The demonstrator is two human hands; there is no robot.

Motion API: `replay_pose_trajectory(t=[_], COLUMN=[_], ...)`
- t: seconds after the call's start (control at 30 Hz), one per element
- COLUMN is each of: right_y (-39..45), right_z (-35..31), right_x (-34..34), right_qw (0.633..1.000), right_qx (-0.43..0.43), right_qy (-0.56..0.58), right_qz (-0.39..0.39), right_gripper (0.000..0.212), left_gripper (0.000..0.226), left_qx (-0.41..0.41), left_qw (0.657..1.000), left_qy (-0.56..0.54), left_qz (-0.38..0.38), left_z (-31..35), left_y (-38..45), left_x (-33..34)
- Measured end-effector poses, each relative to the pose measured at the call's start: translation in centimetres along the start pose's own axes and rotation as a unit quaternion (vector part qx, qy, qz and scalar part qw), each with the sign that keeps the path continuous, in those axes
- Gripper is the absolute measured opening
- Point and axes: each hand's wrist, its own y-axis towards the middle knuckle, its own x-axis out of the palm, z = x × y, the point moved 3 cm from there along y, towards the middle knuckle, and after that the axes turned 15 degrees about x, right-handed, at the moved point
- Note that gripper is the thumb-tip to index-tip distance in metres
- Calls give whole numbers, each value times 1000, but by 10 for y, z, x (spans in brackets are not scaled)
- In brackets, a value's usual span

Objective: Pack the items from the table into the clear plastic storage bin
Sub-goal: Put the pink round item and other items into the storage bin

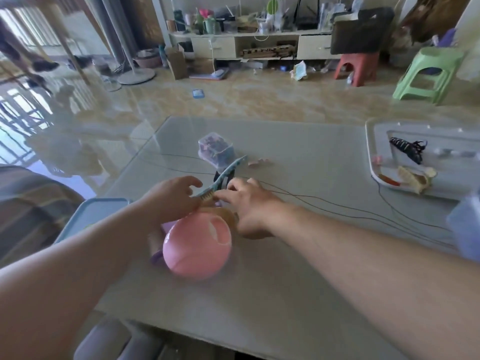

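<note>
Two hands meet at the frame's centre over a grey bench point(298, 157). Nearest the camera lies a pink ball point(196, 246) with a hole in it. Just above it, the left hand point(171, 201) and right hand point(249, 206) both pinch a teal comb point(223, 175). Farther up stands a small clear box point(215, 149) of clips. A white lid point(374, 152) at the right edge carries hair claws; the storage bin itself cannot be made out.

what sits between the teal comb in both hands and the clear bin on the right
Nothing visible. The teal toothed comb is pinched by left hand and right hand; only bare glass tabletop lies toward the clear plastic bin.
</note>
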Motion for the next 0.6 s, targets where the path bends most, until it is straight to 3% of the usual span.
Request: replay_pose_trajectory(t=[0.17,0.27,0.43,0.6], right_y=[-37,-62,-76,-63], right_z=[-13,-23,-55,-53], right_x=[19,25,43,47], right_qw=[995,996,963,968], right_qx=[-42,-80,-210,-194], right_qy=[28,-17,-163,-137], right_qz=[-82,-41,52,84], right_gripper=[103,117,115,114], left_gripper=[25,27,36,34], left_qx=[25,56,72,56], left_qw=[999,998,995,996], left_qy=[17,38,55,65], left_qz=[-27,-15,-34,-1], left_z=[-14,-12,0,9], left_y=[13,14,14,11], left_x=[8,14,17,8])
